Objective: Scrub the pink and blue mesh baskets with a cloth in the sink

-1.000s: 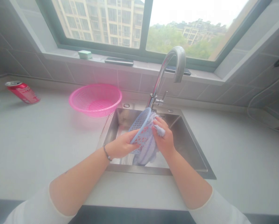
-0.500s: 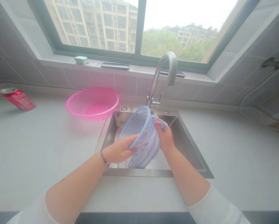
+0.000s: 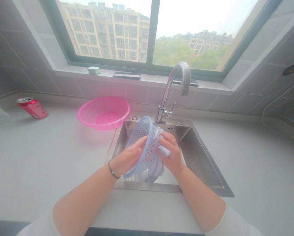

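while the left hand (image 3: 128, 156) curls round the outside of a pale blue plastic basket (image 3: 143, 131), the right hand (image 3: 170, 152) clenches a bluish cloth (image 3: 164, 150) against the basket's rim, both held over a steel sink (image 3: 201, 157). the basket looks light and fairly stiff, likely slippery when wet, so its rim seems the surest hold. farther out, a pink plastic basket (image 3: 103, 113) sits on the counter (image 3: 38, 157), with 1 red can (image 3: 33, 108) on its side.

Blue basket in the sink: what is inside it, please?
The blue basket has a pale blue cloth at its open side, pressed by the right hand. The cloth and hands hide the basket's inner bottom.
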A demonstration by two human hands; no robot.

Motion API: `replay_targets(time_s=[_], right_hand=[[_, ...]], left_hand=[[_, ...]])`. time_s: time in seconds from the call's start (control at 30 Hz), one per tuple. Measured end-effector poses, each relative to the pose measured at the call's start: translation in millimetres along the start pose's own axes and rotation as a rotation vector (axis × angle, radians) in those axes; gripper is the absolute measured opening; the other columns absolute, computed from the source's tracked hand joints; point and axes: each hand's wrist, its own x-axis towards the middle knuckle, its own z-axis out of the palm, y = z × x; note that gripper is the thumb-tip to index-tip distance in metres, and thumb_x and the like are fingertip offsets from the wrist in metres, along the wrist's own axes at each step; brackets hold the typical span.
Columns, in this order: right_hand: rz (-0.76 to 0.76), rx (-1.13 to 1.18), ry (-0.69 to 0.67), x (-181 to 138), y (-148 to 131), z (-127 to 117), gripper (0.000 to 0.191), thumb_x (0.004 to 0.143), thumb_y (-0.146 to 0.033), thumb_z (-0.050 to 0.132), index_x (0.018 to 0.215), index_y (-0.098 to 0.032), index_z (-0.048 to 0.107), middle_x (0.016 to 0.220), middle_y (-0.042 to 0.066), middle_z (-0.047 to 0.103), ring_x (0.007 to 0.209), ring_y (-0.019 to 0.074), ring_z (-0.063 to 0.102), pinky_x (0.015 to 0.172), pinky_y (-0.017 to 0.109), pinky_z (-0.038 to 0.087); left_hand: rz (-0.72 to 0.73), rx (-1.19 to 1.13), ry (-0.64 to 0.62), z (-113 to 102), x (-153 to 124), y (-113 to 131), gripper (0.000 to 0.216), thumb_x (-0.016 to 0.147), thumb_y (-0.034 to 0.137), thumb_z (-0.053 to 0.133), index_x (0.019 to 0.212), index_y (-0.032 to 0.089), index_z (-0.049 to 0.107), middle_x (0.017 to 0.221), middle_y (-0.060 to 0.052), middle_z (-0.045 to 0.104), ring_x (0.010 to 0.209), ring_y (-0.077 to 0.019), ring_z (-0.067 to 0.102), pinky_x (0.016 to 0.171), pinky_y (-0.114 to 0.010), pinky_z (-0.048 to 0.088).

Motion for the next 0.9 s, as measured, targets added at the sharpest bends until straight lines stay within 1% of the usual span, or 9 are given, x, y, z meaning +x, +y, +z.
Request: replay_targets(time_s=[0.1,0.2,0.27,0.37,0.47,0.63,0.73,0.8,0.9], right_hand=[[-0.158,-0.075,-0.067,-1,4,1,0.032,0.092,-0.030,0.069,0.122,-0.034,0.079,0.132,0.007,0.074,0.130,0.0310,0.064,0.112,0.053,0.056],[-0.156,-0.124,-0.080,-1,13,-3,0.030,0.091,-0.031,0.069,0.117,-0.037,0.081,0.129,0.004,0.075,0.128,0.0309,0.064,0.112,0.053,0.056],[-0.062,-0.126,-0.016,2,20,-8,0.025,0.092,-0.033,0.068,0.113,-0.034,0.082,0.129,0.006,0.076,0.125,0.0307,0.067,0.111,0.054,0.056],[0.195,-0.083,0.081,6,27,-15,0.026,0.098,-0.040,0.065,0.113,-0.027,0.082,0.124,0.011,0.078,0.120,0.0299,0.072,0.107,0.054,0.058],[0.262,-0.065,0.079,7,24,-14,0.029,0.100,-0.041,0.063,0.115,-0.025,0.081,0.122,0.012,0.078,0.119,0.0293,0.072,0.107,0.053,0.058],[-0.123,-0.098,-0.087,4,5,-2,0.029,0.092,-0.027,0.066,0.116,-0.031,0.081,0.129,0.006,0.076,0.129,0.0292,0.066,0.111,0.051,0.057],[-0.212,-0.119,-0.070,5,4,0,0.031,0.089,-0.023,0.068,0.115,-0.033,0.080,0.128,0.004,0.076,0.127,0.0282,0.066,0.110,0.049,0.058],[-0.159,-0.108,-0.008,7,9,-2,0.027,0.090,-0.025,0.070,0.114,-0.032,0.081,0.127,0.006,0.077,0.123,0.0284,0.069,0.108,0.050,0.058],[0.111,-0.054,0.082,8,18,-7,0.021,0.096,-0.033,0.068,0.112,-0.026,0.081,0.125,0.010,0.078,0.119,0.0289,0.072,0.107,0.052,0.059]], left_hand=[[-0.020,0.115,0.081,-2,5,5,0.065,0.091,0.046,0.077,0.150,0.026,0.059,0.144,-0.014,0.066,0.125,-0.0300,0.065,0.102,-0.040,0.053],[-0.033,0.331,0.062,-6,4,4,0.059,0.094,0.027,0.070,0.152,0.028,0.058,0.143,-0.011,0.067,0.125,-0.0277,0.063,0.102,-0.039,0.053],[-0.048,0.491,-0.008,-7,2,1,0.059,0.094,0.020,0.063,0.152,0.028,0.058,0.141,-0.010,0.068,0.126,-0.0275,0.062,0.106,-0.041,0.052],[-0.067,0.626,-0.112,-4,-1,-3,0.058,0.093,0.017,0.060,0.150,0.027,0.060,0.134,-0.008,0.071,0.123,-0.0272,0.063,0.111,-0.044,0.048],[-0.071,0.559,-0.117,-2,0,-6,0.054,0.095,0.021,0.061,0.148,0.024,0.061,0.130,-0.009,0.072,0.116,-0.0263,0.065,0.106,-0.042,0.050],[-0.057,0.236,0.036,-13,4,-10,0.059,0.088,0.021,0.073,0.146,0.025,0.063,0.131,-0.010,0.071,0.111,-0.0229,0.065,0.097,-0.034,0.051],[-0.104,0.192,0.023,-18,4,-7,0.059,0.087,0.020,0.075,0.145,0.025,0.064,0.123,-0.009,0.073,0.105,-0.0207,0.066,0.093,-0.032,0.051],[-0.131,0.198,-0.029,-18,3,-6,0.057,0.088,0.018,0.074,0.144,0.025,0.066,0.123,-0.009,0.073,0.108,-0.0213,0.066,0.098,-0.034,0.050],[-0.166,0.235,-0.093,-14,0,-7,0.061,0.088,0.013,0.071,0.147,0.027,0.064,0.129,-0.009,0.072,0.114,-0.0223,0.065,0.104,-0.038,0.049]])
